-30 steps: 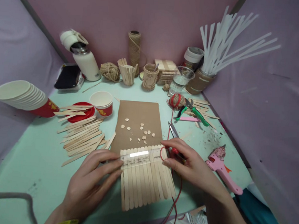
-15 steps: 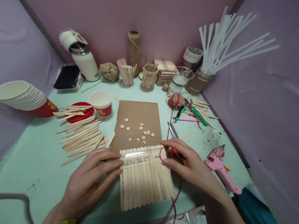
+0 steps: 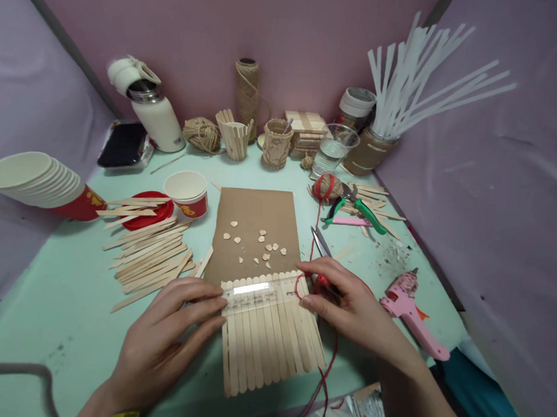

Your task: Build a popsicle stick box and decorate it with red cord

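While the stick panel [image 3: 270, 346] and clear ruler [image 3: 256, 299] are pinched at their left ends by the left hand [image 3: 159, 337] and at their right by the right hand [image 3: 343, 297], scissors [image 3: 321, 242] are partly hidden behind the latter; cardboard [image 3: 259, 213] lies beyond, water [image 3: 327, 159] is held in a clear cup [image 3: 342, 136], white strips [image 3: 408, 77] in a brown jar [image 3: 369, 153], sticks in a small cup [image 3: 236, 142]

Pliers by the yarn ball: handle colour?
The pliers have green handles with black parts; shows best in the head view.

Fingers [image 3: 212, 291] at stick panel [image 3: 268, 342], clear ruler [image 3: 257, 295] across it, red yarn [image 3: 334, 354] beside
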`<state>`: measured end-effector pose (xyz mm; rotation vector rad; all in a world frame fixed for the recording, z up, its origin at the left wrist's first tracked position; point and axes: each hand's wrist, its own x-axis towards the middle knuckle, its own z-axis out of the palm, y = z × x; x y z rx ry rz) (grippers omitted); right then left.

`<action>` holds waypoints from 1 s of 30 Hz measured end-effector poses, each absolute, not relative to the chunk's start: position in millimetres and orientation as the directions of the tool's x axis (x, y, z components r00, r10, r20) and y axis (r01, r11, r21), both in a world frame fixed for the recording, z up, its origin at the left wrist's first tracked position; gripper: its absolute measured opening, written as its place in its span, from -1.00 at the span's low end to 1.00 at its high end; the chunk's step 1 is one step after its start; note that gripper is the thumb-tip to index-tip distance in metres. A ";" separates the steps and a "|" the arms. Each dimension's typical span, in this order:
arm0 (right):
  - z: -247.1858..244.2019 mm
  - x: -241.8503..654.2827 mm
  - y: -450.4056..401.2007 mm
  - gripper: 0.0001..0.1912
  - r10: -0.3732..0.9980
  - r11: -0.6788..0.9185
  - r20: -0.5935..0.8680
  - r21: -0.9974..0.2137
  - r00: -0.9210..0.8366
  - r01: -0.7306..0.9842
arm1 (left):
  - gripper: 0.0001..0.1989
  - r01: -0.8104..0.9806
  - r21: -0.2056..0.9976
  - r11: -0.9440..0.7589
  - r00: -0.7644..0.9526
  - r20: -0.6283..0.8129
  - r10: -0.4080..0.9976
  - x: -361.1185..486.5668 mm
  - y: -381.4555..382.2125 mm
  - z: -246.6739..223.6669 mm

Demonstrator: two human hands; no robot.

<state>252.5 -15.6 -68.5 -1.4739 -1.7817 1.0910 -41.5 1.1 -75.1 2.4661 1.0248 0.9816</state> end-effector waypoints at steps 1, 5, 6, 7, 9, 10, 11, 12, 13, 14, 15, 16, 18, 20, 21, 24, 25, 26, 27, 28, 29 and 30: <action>-68.8 252.5 -15.8 -0.62 0.972 0.055 -0.068 -0.863 -0.223 0.502 | -0.73 0.509 0.500 -0.701 0.513 0.478 0.713 -41.6 1.2 -75.6; -70.1 252.3 -15.8 -0.63 0.973 0.049 -0.072 -0.862 -0.217 0.504 | -0.71 0.498 0.503 -0.706 0.526 0.473 0.707 -41.7 1.4 -77.8; -70.5 252.1 -15.7 -0.63 0.974 0.048 -0.072 -0.863 -0.217 0.503 | -0.71 0.495 0.501 -0.710 0.530 0.474 0.703 -41.5 1.4 -78.3; -70.9 252.0 -15.6 -0.62 0.974 0.049 -0.071 -0.864 -0.216 0.501 | -0.71 0.493 0.499 -0.713 0.531 0.476 0.701 -41.4 1.4 -78.7; -71.4 251.9 -15.6 -0.62 0.973 0.050 -0.071 -0.866 -0.221 0.497 | -0.71 0.496 0.497 -0.712 0.528 0.478 0.702 -41.0 1.3 -79.1; -71.5 251.9 -15.6 -0.62 0.972 0.051 -0.071 -0.867 -0.224 0.495 | -0.71 0.498 0.497 -0.711 0.525 0.480 0.703 -40.7 1.1 -79.2; -71.4 252.0 -15.8 -0.62 0.971 0.051 -0.072 -0.868 -0.226 0.494 | -0.71 0.499 0.496 -0.710 0.523 0.481 0.704 -40.4 1.0 -79.2; -71.3 252.0 -15.9 -0.62 0.971 0.051 -0.073 -0.868 -0.227 0.494 | -0.71 0.501 0.495 -0.710 0.521 0.482 0.704 -40.0 0.9 -79.2; -71.1 252.1 -16.0 -0.62 0.972 0.053 -0.069 -0.868 -0.225 0.494 | -0.71 0.503 0.494 -0.709 0.520 0.483 0.705 -39.6 0.7 -79.1; -70.9 252.2 -16.1 -0.62 0.972 0.056 -0.065 -0.867 -0.224 0.494 | -0.72 0.507 0.490 -0.709 0.518 0.485 0.705 -39.1 0.6 -78.9; -70.7 252.2 -16.1 -0.62 0.973 0.060 -0.060 -0.866 -0.223 0.496 | -0.72 0.512 0.487 -0.708 0.514 0.487 0.706 -38.6 0.5 -78.6; -70.6 252.2 -16.1 -0.62 0.973 0.065 -0.055 -0.865 -0.223 0.497 | -0.73 0.517 0.485 -0.705 0.509 0.488 0.709 -38.1 0.4 -78.3; -70.4 252.0 -16.1 -0.61 0.973 0.074 -0.047 -0.863 -0.225 0.499 | -0.74 0.524 0.483 -0.702 0.499 0.494 0.712 -37.1 0.3 -77.6; -70.6 251.9 -16.2 -0.62 0.973 0.073 -0.049 -0.864 -0.227 0.499 | -0.75 0.529 0.485 -0.696 0.493 0.492 0.717 -36.3 0.3 -76.9; -70.7 251.8 -16.3 -0.62 0.973 0.070 -0.051 -0.864 -0.227 0.498 | -0.76 0.531 0.488 -0.693 0.490 0.490 0.721 -36.0 0.4 -76.7; -70.6 251.9 -16.9 -0.61 0.973 0.065 -0.057 -0.863 -0.225 0.500 | -0.78 0.538 0.495 -0.682 0.482 0.484 0.731 -35.5 0.5 -76.5; -70.5 251.9 -17.1 -0.60 0.973 0.064 -0.058 -0.862 -0.224 0.502 | -0.78 0.538 0.497 -0.681 0.482 0.482 0.732 -35.6 0.4 -76.7; -70.2 251.8 -17.3 -0.60 0.973 0.063 -0.060 -0.861 -0.224 0.504 | -0.77 0.536 0.499 -0.681 0.483 0.480 0.732 -35.6 0.4 -77.1; -69.9 251.8 -17.4 -0.60 0.973 0.061 -0.062 -0.861 -0.223 0.504 | -0.77 0.534 0.502 -0.680 0.485 0.477 0.733 -35.7 0.3 -77.5; -69.6 251.6 -17.5 -0.60 0.973 0.056 -0.066 -0.862 -0.223 0.504 | -0.77 0.531 0.506 -0.679 0.486 0.474 0.734 -35.8 0.2 -78.0; -69.3 251.4 -17.5 -0.60 0.972 0.052 -0.070 -0.864 -0.223 0.502 | -0.76 0.529 0.510 -0.678 0.487 0.471 0.735 -35.8 0.0 -78.4; -68.9 251.2 -17.5 -0.60 0.972 0.050 -0.073 -0.866 -0.224 0.498 | -0.76 0.528 0.513 -0.677 0.486 0.471 0.736 -35.8 -0.2 -78.8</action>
